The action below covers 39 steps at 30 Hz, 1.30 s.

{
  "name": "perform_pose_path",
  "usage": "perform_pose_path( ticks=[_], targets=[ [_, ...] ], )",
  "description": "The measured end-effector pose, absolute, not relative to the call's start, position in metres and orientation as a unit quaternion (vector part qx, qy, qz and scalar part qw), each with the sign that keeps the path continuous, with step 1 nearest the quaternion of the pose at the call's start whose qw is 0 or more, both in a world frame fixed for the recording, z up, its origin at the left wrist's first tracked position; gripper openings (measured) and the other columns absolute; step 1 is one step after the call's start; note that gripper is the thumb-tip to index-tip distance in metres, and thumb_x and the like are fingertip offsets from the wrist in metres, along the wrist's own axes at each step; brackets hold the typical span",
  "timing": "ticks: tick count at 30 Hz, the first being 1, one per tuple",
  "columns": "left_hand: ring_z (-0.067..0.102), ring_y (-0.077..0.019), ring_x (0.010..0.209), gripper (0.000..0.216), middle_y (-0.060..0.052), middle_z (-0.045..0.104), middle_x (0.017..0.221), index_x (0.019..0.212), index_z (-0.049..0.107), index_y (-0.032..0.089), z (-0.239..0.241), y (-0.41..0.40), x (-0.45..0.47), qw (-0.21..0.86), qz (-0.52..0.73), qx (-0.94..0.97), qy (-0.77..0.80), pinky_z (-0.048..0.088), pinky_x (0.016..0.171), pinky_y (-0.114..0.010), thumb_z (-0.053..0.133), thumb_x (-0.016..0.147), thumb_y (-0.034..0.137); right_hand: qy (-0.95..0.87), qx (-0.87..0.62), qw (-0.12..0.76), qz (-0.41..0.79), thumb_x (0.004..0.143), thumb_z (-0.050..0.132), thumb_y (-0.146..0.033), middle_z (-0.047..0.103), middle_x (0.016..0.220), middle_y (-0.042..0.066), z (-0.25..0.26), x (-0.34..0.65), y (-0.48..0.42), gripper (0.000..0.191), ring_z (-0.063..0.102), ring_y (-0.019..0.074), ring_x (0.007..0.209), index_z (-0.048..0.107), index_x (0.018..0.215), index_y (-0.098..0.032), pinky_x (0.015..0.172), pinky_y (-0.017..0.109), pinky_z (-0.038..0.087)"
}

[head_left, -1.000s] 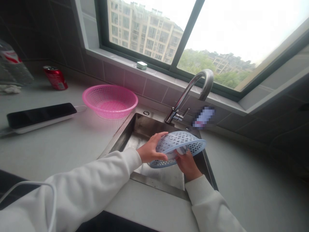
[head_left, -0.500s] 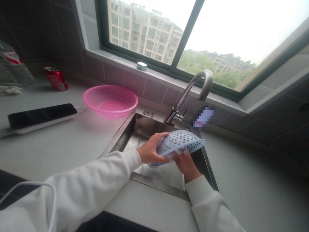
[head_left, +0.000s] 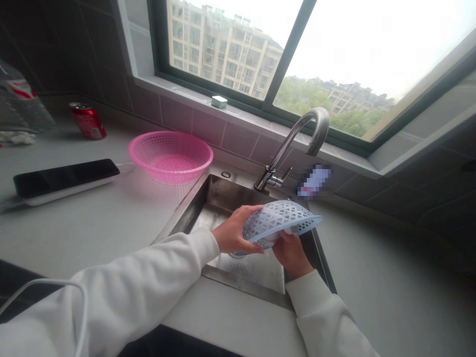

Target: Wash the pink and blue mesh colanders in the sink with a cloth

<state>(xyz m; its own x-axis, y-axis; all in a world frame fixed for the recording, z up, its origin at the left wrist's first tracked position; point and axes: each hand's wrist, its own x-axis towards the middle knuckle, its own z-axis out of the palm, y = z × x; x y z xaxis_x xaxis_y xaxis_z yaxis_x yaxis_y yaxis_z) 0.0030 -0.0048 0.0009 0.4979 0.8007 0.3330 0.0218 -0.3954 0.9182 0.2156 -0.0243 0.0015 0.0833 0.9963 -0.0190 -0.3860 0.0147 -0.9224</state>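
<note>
A pale blue perforated plastic basket (head_left: 282, 218) is held upside down and tilted over the steel sink (head_left: 208, 198). My left hand (head_left: 234, 233) grips its near left rim, thumb under, fingers over the outside. My right hand (head_left: 292, 253) is under the basket with its fingers reaching up inside the bowl; the fingertips are hidden, and whether they hold anything there I cannot make out. The curved chrome tap (head_left: 297, 139) stands just behind the basket.
A pink plastic basket (head_left: 170, 156) sits on the grey counter left of the sink. A long black and white device (head_left: 63, 179) lies further left, with a red can (head_left: 87, 120) behind it. A small green-white block (head_left: 219, 101) rests on the window sill.
The blue basket has tipped so less of its inside shows, and it sits slightly lower. My right hand has shifted a little further under it.
</note>
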Motion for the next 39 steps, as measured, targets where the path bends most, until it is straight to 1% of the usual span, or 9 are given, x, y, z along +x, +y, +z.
perform_pose_path(
  ticks=[4, 9, 11, 14, 17, 23, 31, 36, 39],
  targets=[
    [0.044, -0.0408, 0.143, 0.112, -0.013, 0.047, 0.151, 0.154, 0.045, 0.031, 0.001, -0.006, 0.004, 0.477, 0.419, 0.721, 0.277, 0.031, 0.124, -0.059, 0.097, 0.055, 0.046, -0.338, -0.401, 0.619, 0.585, 0.065, 0.092, -0.042, 0.082, 0.105, 0.0, 0.002, 0.222, -0.022, 0.043, 0.075, 0.0291, 0.103, 0.075, 0.103, -0.032, 0.093, 0.048, 0.063],
    [0.044, -0.0416, 0.145, 0.118, -0.013, 0.047, 0.153, 0.154, 0.044, 0.034, -0.003, -0.003, 0.004, 0.493, 0.42, 0.714, 0.267, 0.029, 0.126, -0.059, 0.099, 0.051, 0.048, -0.376, -0.402, 0.577, 0.603, 0.058, 0.097, -0.035, 0.082, 0.105, 0.001, 0.003, 0.209, -0.028, 0.046, 0.076, 0.0286, 0.099, 0.076, 0.098, -0.028, 0.098, 0.047, 0.061],
    [0.038, -0.0435, 0.15, 0.127, -0.014, 0.042, 0.158, 0.159, 0.037, 0.033, -0.005, -0.001, 0.002, 0.5, 0.417, 0.71, 0.271, 0.024, 0.127, -0.06, 0.099, 0.049, 0.052, -0.373, -0.403, 0.589, 0.593, 0.06, 0.096, -0.034, 0.082, 0.108, 0.001, 0.002, 0.211, -0.027, 0.046, 0.076, 0.029, 0.103, 0.076, 0.101, -0.028, 0.1, 0.048, 0.06],
    [0.035, -0.0444, 0.152, 0.13, -0.018, 0.038, 0.162, 0.164, 0.024, 0.028, -0.004, 0.001, 0.001, 0.528, 0.405, 0.691, 0.282, 0.024, 0.127, -0.062, 0.094, 0.058, 0.057, -0.334, -0.401, 0.626, 0.58, 0.065, 0.093, -0.035, 0.082, 0.106, 0.001, 0.0, 0.222, -0.021, 0.044, 0.075, 0.0299, 0.106, 0.075, 0.105, -0.029, 0.094, 0.049, 0.063],
    [0.041, -0.042, 0.149, 0.113, -0.017, 0.041, 0.161, 0.161, 0.031, 0.027, -0.002, 0.0, 0.002, 0.545, 0.389, 0.686, 0.284, 0.03, 0.125, -0.06, 0.088, 0.067, 0.051, -0.316, -0.396, 0.639, 0.579, 0.066, 0.091, -0.039, 0.082, 0.104, 0.0, 0.001, 0.227, -0.019, 0.043, 0.075, 0.0305, 0.105, 0.074, 0.105, -0.031, 0.088, 0.05, 0.065],
    [0.047, -0.0399, 0.144, 0.102, -0.014, 0.05, 0.153, 0.154, 0.042, 0.028, -0.002, -0.003, 0.004, 0.511, 0.406, 0.703, 0.283, 0.034, 0.124, -0.057, 0.088, 0.064, 0.039, -0.414, -0.416, 0.544, 0.6, 0.06, 0.097, -0.035, 0.082, 0.104, 0.003, 0.005, 0.204, -0.029, 0.048, 0.073, 0.0317, 0.109, 0.076, 0.102, -0.026, 0.1, 0.049, 0.06],
    [0.047, -0.0395, 0.143, 0.104, -0.012, 0.05, 0.151, 0.155, 0.042, 0.031, -0.003, -0.003, 0.004, 0.491, 0.421, 0.712, 0.274, 0.032, 0.124, -0.058, 0.089, 0.062, 0.036, -0.315, -0.385, 0.628, 0.599, 0.062, 0.094, -0.047, 0.082, 0.104, 0.001, 0.001, 0.227, -0.019, 0.049, 0.076, 0.0292, 0.096, 0.077, 0.105, -0.032, 0.082, 0.046, 0.065],
    [0.049, -0.0392, 0.141, 0.103, -0.012, 0.051, 0.15, 0.153, 0.045, 0.029, 0.0, -0.005, 0.003, 0.479, 0.416, 0.722, 0.276, 0.034, 0.124, -0.057, 0.089, 0.06, 0.034, -0.388, -0.392, 0.568, 0.61, 0.057, 0.099, -0.039, 0.082, 0.108, 0.003, 0.0, 0.213, -0.027, 0.051, 0.075, 0.0312, 0.104, 0.079, 0.102, -0.028, 0.1, 0.05, 0.06],
    [0.047, -0.0398, 0.142, 0.104, -0.013, 0.05, 0.15, 0.154, 0.046, 0.029, 0.003, -0.005, 0.002, 0.471, 0.41, 0.728, 0.281, 0.032, 0.124, -0.058, 0.091, 0.06, 0.037, -0.374, -0.379, 0.6, 0.597, 0.057, 0.099, -0.04, 0.082, 0.11, 0.001, -0.002, 0.218, -0.025, 0.053, 0.075, 0.0291, 0.104, 0.078, 0.105, -0.03, 0.1, 0.047, 0.06]
  ],
)
